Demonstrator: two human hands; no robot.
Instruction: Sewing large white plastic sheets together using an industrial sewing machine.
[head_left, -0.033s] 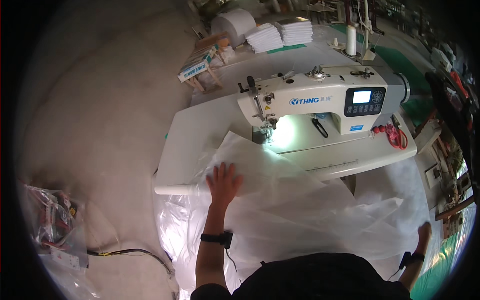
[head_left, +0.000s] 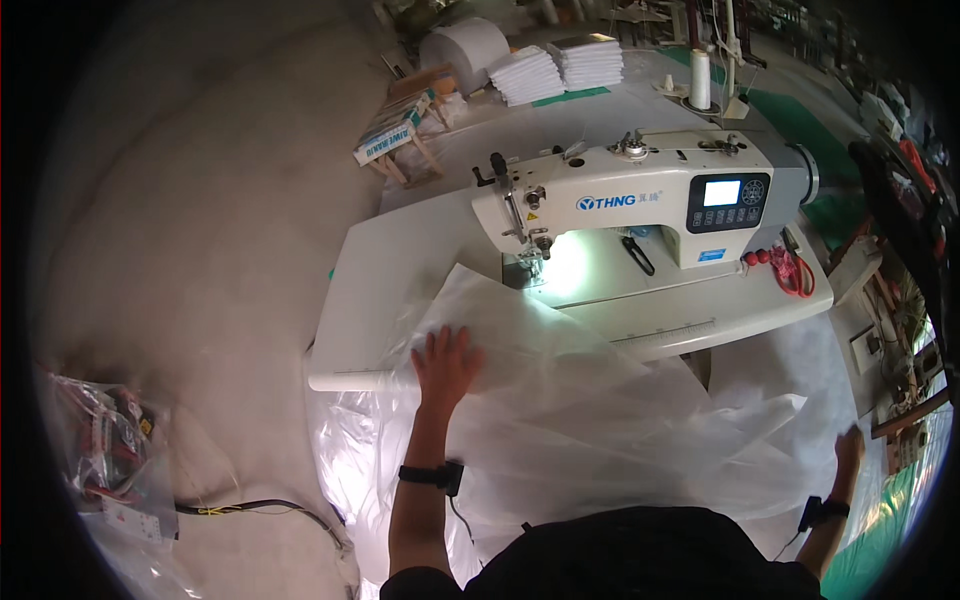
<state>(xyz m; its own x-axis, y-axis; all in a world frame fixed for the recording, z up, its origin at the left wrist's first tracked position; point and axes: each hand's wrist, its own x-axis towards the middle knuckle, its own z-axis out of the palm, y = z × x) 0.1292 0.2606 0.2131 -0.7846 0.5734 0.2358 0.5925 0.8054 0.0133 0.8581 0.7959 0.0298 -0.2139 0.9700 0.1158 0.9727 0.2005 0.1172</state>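
A thin, see-through white plastic sheet (head_left: 570,430) spreads over the front of the sewing machine table, and its pointed corner lies just left of the needle. My left hand (head_left: 447,368) rests flat on this sheet with the fingers spread, holding nothing. Out by the sheet's right side, my right hand (head_left: 850,447) looks curled; whether anything is in its fingers is hidden. The white sewing machine (head_left: 650,190) stands beyond the sheet, its lamp lit beside the presser foot (head_left: 530,266) and its screen on.
Black thread snips (head_left: 638,256) lie under the machine arm, and red-handled scissors (head_left: 793,275) at the table's right end. Behind stand white folded stacks (head_left: 527,76), a large roll (head_left: 468,52) and a thread cone (head_left: 701,80). A clear bag (head_left: 115,450) sits at left, near a black cable (head_left: 265,501).
My right hand has risen slightly, away from me. My left hand and the sheet stay in place.
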